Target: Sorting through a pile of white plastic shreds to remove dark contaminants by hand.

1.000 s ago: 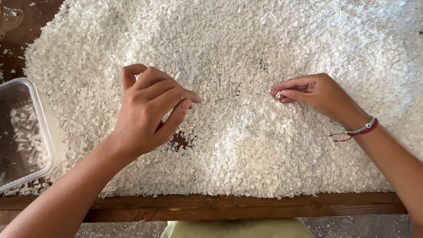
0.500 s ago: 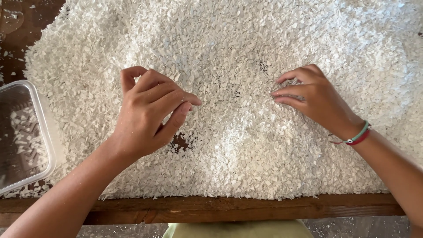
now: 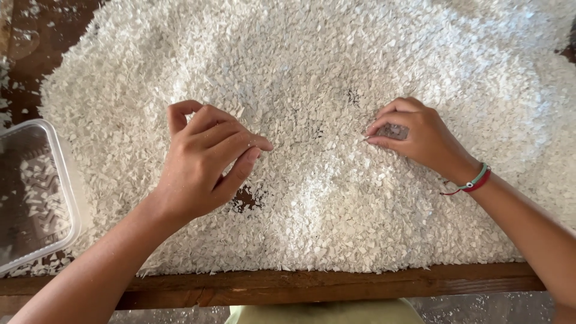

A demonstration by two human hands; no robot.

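Note:
A wide layer of small white flakes (image 3: 312, 78) covers a dark wooden table (image 3: 336, 282). My left hand (image 3: 201, 159) hovers on the flakes left of centre, fingers curled together and pointing right, thumb up; whether it holds flakes I cannot tell. My right hand (image 3: 417, 135) rests on the flakes right of centre, fingers bent and pressed down into them, with a few flakes under the fingertips. A red and green bracelet (image 3: 477, 180) sits on the right wrist. A small bare dark patch (image 3: 245, 198) shows just under my left hand.
A clear plastic tub (image 3: 36, 192) with a thin scatter of white flakes stands at the left edge of the table. The table's front wooden rim runs along the bottom. Loose flakes lie on the bare wood at top left (image 3: 36, 24).
My right hand has slid a little left and its fingers have curled down onto the flakes from a pinching pose. The left hand has barely moved.

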